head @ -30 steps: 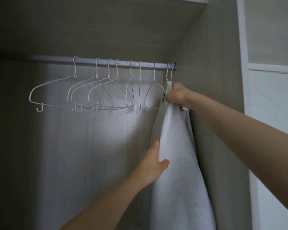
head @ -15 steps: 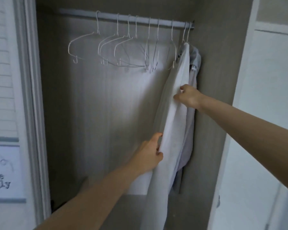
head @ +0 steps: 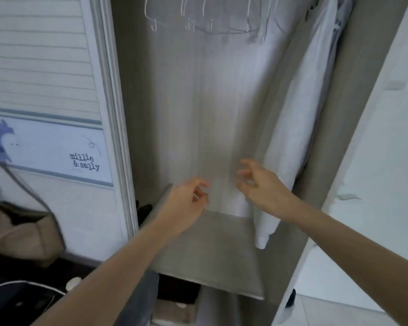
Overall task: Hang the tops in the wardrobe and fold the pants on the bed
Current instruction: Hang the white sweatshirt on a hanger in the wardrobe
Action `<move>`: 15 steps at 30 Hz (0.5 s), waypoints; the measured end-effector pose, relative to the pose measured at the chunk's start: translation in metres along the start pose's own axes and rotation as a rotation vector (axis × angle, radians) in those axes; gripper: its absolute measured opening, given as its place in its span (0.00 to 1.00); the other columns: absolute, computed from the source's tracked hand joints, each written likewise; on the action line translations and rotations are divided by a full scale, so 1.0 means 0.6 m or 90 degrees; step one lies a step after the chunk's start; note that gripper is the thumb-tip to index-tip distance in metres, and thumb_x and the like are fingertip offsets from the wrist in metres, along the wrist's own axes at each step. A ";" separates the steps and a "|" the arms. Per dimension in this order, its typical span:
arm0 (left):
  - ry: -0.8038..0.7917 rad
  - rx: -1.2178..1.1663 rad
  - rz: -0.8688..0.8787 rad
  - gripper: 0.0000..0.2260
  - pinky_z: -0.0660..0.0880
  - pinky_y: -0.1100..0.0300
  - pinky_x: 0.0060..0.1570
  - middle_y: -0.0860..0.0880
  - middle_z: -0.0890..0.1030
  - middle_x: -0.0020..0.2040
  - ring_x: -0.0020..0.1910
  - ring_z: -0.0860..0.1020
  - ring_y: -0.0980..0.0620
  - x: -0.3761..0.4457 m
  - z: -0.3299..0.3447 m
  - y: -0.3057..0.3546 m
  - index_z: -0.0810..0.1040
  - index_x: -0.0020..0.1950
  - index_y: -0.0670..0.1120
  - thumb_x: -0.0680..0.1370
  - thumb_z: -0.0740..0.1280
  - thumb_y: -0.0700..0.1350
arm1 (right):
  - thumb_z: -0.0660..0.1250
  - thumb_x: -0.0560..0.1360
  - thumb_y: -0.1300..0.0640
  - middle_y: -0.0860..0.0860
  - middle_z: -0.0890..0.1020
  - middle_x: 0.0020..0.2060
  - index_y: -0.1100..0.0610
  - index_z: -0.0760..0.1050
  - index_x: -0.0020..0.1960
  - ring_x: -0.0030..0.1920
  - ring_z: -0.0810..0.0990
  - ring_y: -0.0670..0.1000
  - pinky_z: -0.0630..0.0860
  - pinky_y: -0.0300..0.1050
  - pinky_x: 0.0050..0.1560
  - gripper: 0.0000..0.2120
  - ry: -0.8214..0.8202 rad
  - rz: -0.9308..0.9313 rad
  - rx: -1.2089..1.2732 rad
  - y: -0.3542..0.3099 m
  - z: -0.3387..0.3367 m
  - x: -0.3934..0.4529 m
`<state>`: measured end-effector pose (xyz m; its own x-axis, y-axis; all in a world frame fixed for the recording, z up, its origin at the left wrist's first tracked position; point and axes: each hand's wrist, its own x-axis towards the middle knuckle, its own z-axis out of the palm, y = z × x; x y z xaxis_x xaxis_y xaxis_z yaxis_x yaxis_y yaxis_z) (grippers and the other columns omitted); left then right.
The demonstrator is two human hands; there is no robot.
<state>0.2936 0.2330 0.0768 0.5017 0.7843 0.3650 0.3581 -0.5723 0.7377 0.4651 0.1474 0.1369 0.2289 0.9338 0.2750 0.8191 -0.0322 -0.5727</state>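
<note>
At wardrobe's right side, white top hanging limp, long, creased

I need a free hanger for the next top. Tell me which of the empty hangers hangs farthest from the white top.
The leftmost empty white wire hanger, by the wardrobe's left edge. It hangs apart from the bunched others, with a small hook on its lower end; the white top hangs at the far right.
</note>
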 end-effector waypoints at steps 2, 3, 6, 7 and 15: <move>0.055 0.041 -0.032 0.08 0.77 0.58 0.44 0.49 0.83 0.42 0.41 0.81 0.50 -0.050 -0.007 -0.006 0.79 0.54 0.48 0.77 0.65 0.40 | 0.64 0.78 0.59 0.54 0.78 0.59 0.60 0.63 0.71 0.62 0.75 0.54 0.69 0.45 0.64 0.23 -0.048 -0.003 0.064 0.011 0.047 -0.019; 0.094 0.043 -0.056 0.07 0.76 0.58 0.45 0.49 0.83 0.41 0.41 0.81 0.51 -0.080 -0.004 -0.006 0.79 0.53 0.48 0.77 0.65 0.41 | 0.65 0.78 0.59 0.52 0.79 0.56 0.60 0.65 0.70 0.61 0.77 0.54 0.70 0.47 0.64 0.22 -0.083 -0.007 0.091 0.017 0.074 -0.031; 0.178 0.036 -0.135 0.07 0.75 0.62 0.43 0.53 0.82 0.38 0.39 0.79 0.56 -0.166 0.016 -0.006 0.78 0.50 0.52 0.78 0.65 0.40 | 0.66 0.77 0.58 0.48 0.79 0.50 0.58 0.68 0.68 0.56 0.78 0.52 0.72 0.47 0.62 0.20 -0.161 -0.053 0.154 0.032 0.150 -0.073; 0.194 0.043 -0.158 0.08 0.75 0.63 0.42 0.54 0.82 0.38 0.39 0.79 0.57 -0.192 0.027 -0.004 0.77 0.51 0.53 0.78 0.64 0.40 | 0.65 0.77 0.58 0.49 0.80 0.52 0.57 0.68 0.68 0.56 0.78 0.51 0.72 0.45 0.62 0.20 -0.186 -0.079 0.172 0.034 0.165 -0.087; 0.436 0.098 -0.437 0.06 0.77 0.52 0.42 0.51 0.82 0.37 0.37 0.80 0.54 -0.456 0.154 0.047 0.77 0.54 0.53 0.80 0.63 0.44 | 0.63 0.79 0.57 0.49 0.80 0.56 0.55 0.68 0.69 0.56 0.78 0.46 0.74 0.44 0.60 0.19 -0.415 -0.259 0.269 0.031 0.209 -0.251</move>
<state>0.2389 -0.0200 -0.0548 -0.4022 0.8994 0.1713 0.5245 0.0730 0.8482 0.3798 0.0509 -0.0123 -0.4912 0.8655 0.0980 0.4783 0.3620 -0.8001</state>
